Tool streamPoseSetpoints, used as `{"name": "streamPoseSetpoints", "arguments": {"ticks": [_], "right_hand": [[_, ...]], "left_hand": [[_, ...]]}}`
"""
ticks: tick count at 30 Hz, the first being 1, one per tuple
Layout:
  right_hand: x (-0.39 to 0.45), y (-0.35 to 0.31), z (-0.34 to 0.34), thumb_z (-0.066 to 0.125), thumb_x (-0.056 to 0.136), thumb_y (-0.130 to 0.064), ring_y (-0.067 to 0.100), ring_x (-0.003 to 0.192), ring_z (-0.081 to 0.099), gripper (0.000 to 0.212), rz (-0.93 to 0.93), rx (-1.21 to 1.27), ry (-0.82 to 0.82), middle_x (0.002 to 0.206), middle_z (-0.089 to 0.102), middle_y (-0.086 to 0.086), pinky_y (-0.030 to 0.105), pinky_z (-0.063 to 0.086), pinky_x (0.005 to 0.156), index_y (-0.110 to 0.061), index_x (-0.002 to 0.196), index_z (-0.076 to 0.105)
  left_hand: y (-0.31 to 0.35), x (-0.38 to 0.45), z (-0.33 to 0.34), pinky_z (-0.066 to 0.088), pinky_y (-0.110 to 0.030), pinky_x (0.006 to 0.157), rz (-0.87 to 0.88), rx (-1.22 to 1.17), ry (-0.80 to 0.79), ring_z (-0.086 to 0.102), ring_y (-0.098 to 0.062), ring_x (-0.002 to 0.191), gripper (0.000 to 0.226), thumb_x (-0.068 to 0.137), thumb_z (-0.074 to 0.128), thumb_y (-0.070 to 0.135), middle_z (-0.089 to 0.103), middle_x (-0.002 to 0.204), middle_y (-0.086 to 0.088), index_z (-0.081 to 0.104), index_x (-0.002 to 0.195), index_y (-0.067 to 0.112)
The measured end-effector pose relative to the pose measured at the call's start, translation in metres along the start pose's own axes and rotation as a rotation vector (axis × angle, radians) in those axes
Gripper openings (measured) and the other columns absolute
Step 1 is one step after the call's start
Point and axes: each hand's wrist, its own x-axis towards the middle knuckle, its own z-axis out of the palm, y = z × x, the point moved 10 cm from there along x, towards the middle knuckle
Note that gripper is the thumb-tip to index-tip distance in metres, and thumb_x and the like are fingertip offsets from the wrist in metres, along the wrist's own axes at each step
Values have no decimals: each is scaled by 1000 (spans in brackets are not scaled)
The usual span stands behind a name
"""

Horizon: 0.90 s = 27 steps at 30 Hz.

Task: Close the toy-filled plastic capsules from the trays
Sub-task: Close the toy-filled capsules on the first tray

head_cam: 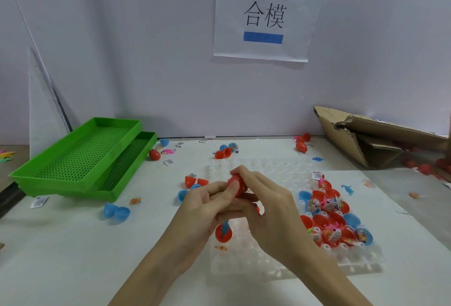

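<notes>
White table (pixel 73 244), clear plastic capsule tray (pixel 268 257) as landmark in the middle. Left of the tray and well apart: two stacked green perforated trays (pixel 80 157). Right of the tray, past its far corner: torn cardboard box (pixel 380 135) lying on its side. On the wall above the tray: paper sign (pixel 266 13) with blue tape. On the tray's right part: cluster of open red and blue capsule halves with toys (pixel 332 218), not closed yet. Just left of the tray: open blue capsule (pixel 116 211). Above the tray's near-left area, left hand (pixel 207 203) and right hand (pixel 266 198) are both curled round one red capsule (pixel 236 185), thumbs pressing on it; looks like the closing squeeze. Below the hands, sitting in the tray: open red half with a blue toy sticking up (pixel 223 231).

Risks, as a guess: halves misaligned so the snap fails or the capsule pops out; a toy sticking out gets pinched in the seam; wrists brush the tray and tip open halves.
</notes>
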Motion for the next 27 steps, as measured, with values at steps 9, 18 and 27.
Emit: {"name": "streamPoseSetpoints", "arguments": {"ticks": [9,18,27], "right_hand": [[3,0,-2,68,96,-21,-15,113,56,56,29,89,-8,126,62,-16,4,44,95,-25,149,50],[3,4,-2,66,98,-5,3,95,69,26,72,203,-23,102,68,-17,12,54,82,-16,122,65],[3,6,3,74,95,-19,-10,103,62,37,104,148,-35,109,62,-26,5,49,86,-21,130,64]], "left_hand": [[-2,2,-2,57,-45,103,-15,-78,17,76,-31,105,57,91,53,42,78,111,-17,69,124,-1],[-6,-1,6,50,-56,107,-80,-222,36,73,-44,106,67,84,53,41,74,110,-30,65,122,-13],[-19,9,-3,65,-38,85,-94,-185,71,78,-34,96,63,83,55,50,79,104,-20,70,115,-3]]}}
